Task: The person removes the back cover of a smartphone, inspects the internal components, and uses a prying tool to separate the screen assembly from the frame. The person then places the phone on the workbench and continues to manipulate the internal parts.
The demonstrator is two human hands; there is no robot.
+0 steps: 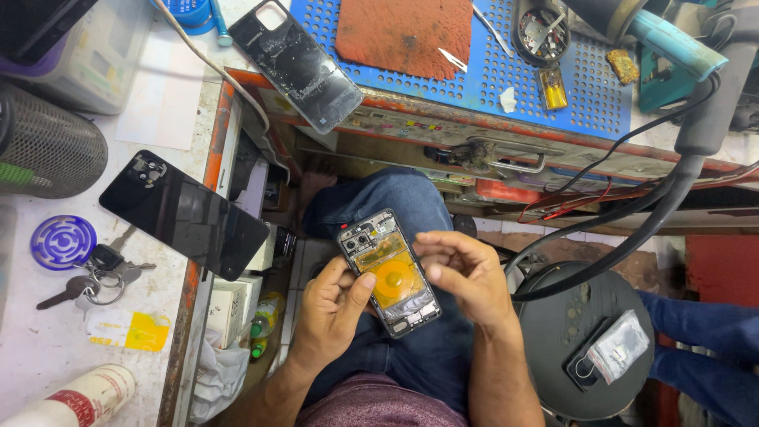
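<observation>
Left hand (332,304) grips the opened black phone with orange coil inside (390,271), thumb pressing its centre; right hand (466,273), fingers loosely curled, touches the phone's right edge.

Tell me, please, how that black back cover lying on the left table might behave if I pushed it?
The back cover looks thin, flat and glossy, so it would probably slide easily. One corner overhangs the table edge, so a push that way may tip it off. It is likely light and slightly flexible.

Orange-yellow opened phone (390,271), blue perforated mat (506,79)
</observation>
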